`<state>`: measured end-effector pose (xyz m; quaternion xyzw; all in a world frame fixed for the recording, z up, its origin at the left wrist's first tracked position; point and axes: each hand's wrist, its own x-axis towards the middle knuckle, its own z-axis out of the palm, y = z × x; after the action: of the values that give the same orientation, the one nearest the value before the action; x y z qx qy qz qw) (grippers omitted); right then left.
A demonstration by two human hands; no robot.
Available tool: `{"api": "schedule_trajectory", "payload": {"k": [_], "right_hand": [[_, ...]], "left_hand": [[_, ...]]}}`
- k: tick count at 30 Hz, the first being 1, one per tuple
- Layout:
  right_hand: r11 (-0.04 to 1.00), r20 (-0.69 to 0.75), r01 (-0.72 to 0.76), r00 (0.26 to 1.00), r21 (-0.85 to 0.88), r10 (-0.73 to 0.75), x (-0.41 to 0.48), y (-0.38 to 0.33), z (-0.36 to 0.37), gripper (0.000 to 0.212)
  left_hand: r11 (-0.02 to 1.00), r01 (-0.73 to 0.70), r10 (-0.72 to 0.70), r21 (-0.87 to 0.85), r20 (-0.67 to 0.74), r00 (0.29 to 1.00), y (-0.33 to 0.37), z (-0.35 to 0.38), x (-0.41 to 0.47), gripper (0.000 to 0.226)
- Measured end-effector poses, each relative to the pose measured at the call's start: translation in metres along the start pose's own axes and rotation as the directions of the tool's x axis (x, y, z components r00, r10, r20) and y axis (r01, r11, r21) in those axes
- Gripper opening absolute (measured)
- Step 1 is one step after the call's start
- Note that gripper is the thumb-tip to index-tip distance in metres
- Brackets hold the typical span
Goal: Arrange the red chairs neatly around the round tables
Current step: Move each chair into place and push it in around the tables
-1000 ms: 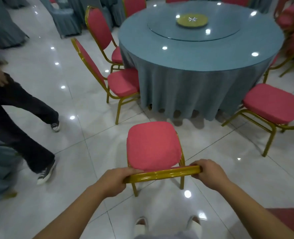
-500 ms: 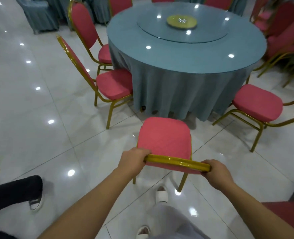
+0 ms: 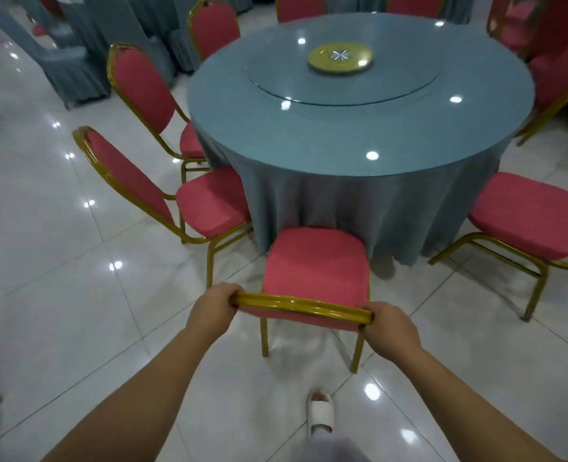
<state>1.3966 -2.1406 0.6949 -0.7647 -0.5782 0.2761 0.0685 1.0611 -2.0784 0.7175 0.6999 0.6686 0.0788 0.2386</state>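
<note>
My left hand (image 3: pixel 212 311) and right hand (image 3: pixel 389 328) have fingers clamped on the red chair (image 3: pixel 314 265) top rail, its seat at the counter (image 3: pixel 359 135) drape, 12 o'clock. I'd push squarely, centring it between the side chairs (image 3: pixel 209 201)

Legible text, labels, brands, numbers: none found on any surface. Only marking: a white starburst figure, without lettering, on the gold disc (image 3: pixel 340 57) at the centre of the round bench (image 3: pixel 342 138).
</note>
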Motion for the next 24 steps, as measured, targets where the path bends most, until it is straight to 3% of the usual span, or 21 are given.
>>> {"api": "schedule_trajectory", "payload": {"k": [12, 24], "right_hand": [[0.999, 0.081, -0.036, 0.996, 0.009, 0.035, 0.079, -0.017, -0.048, 0.019], [0.998, 0.048, -0.061, 0.997, -0.006, 0.061, 0.139, -0.042, -0.056, 0.024]], "left_hand": [[0.999, -0.036, 0.037, 0.026, -0.044, 0.998, 0.026, 0.001, 0.085, 0.025], [1.000, 0.003, -0.002, 0.025, -0.040, 0.999, 0.025, -0.016, 0.153, 0.018]]}}
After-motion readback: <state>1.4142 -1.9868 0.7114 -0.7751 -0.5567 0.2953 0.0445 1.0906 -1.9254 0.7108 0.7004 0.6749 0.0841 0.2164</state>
